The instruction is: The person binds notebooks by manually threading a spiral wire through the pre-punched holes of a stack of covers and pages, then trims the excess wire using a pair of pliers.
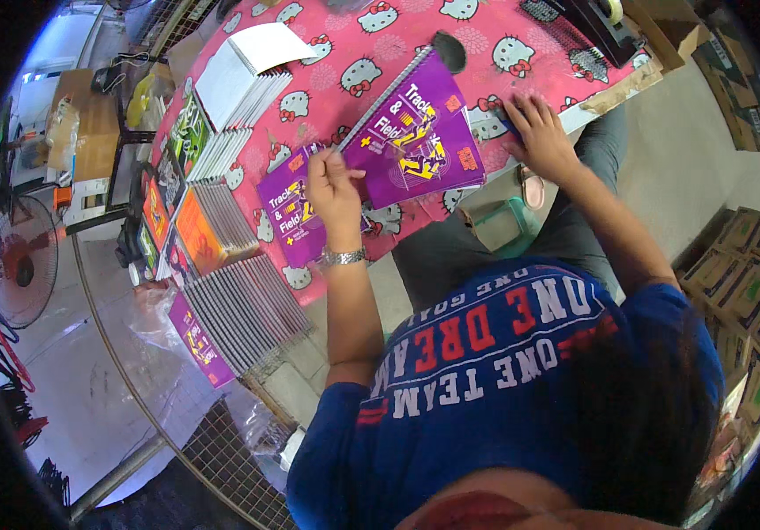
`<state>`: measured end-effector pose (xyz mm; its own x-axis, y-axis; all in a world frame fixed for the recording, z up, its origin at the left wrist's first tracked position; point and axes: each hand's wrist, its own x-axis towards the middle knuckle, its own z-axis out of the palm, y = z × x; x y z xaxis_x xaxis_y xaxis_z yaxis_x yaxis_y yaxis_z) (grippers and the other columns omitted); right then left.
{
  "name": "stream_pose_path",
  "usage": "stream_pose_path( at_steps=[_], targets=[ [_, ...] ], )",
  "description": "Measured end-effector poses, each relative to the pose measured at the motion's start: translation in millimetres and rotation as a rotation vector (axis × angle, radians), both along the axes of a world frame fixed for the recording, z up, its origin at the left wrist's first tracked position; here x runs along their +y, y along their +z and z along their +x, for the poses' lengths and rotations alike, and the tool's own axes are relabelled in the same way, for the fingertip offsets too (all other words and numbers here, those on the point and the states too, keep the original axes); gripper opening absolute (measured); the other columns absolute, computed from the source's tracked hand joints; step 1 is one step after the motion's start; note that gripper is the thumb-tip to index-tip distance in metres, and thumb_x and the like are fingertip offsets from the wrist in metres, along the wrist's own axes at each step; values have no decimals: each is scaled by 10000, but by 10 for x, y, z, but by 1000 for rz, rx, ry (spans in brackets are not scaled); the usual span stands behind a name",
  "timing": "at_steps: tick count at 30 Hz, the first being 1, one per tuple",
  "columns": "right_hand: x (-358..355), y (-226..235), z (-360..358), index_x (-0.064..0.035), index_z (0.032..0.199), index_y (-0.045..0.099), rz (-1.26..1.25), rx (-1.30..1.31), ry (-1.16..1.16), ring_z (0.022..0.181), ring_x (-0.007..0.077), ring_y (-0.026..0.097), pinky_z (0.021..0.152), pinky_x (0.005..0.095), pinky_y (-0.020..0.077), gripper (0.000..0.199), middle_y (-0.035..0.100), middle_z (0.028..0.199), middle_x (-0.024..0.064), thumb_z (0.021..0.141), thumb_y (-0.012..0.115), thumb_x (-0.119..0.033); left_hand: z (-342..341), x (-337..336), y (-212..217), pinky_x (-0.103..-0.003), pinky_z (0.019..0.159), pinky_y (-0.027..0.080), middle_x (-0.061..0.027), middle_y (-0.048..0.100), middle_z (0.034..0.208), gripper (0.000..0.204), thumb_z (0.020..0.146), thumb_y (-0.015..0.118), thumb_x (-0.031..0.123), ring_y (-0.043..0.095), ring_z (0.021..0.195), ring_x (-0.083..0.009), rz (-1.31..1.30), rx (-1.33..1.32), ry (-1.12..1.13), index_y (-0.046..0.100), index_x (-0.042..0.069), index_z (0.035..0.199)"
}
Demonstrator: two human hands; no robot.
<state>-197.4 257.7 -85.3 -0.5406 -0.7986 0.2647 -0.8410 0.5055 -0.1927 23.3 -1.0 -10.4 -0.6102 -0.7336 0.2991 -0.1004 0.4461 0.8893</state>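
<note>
In the head view I have a purple spiral-bound notebook just past 12 o'clock, leaning to the right, its glossy cover printed with a yellow-and-white athletic figure and small orange patches. A second purple notebook with matching artwork lies at 10 o'clock, partly hidden by the wrist.

I can make out a coiled binding along the held one's left edge. Both are over a pink tablecloth patterned with white cat faces and red bows. At 9 o'clock a long row of ridged, coil-edged notebooks stands packed together.

The left hand, at 11 o'clock, pinches the notebook's lower-left edge, fingers curled, a silver metal band around its wrist. The right hand, between 1 and 2 o'clock, reaches to the table's edge, fingers bent over something dark blue; I can't tell whether it is gripping that.
</note>
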Motion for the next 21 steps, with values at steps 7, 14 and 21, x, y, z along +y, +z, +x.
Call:
stream_pose_path(
  at_steps=[7,14,21],
  targets=[
    [-116,386,411,-76,1322,517,-485,-366,76,1140,344,503,978,471,388,597,562,1229,144,772,714,-197,-64,-59,-21,-242,554,551,-103,595,886,214,954,589,130,607,627,-114,96,-18,42,541,-34,1082],
    [-835,1044,968,-112,1313,529,-513,-372,384,1099,307,481,923,453,381,622,535,1231,108,739,709,-272,-153,122,166,-221,649,504,-68,644,939,180,935,574,16,617,748,-108,14,-29,-13,554,-19,1110],
    [-992,1128,1051,-97,1290,549,-407,-142,392,1044,296,509,891,427,402,578,558,1160,109,754,694,-254,-127,32,-36,-239,627,454,-63,620,836,102,843,637,-36,589,727,-108,-54,105,37,617,-25,942]
  ],
)
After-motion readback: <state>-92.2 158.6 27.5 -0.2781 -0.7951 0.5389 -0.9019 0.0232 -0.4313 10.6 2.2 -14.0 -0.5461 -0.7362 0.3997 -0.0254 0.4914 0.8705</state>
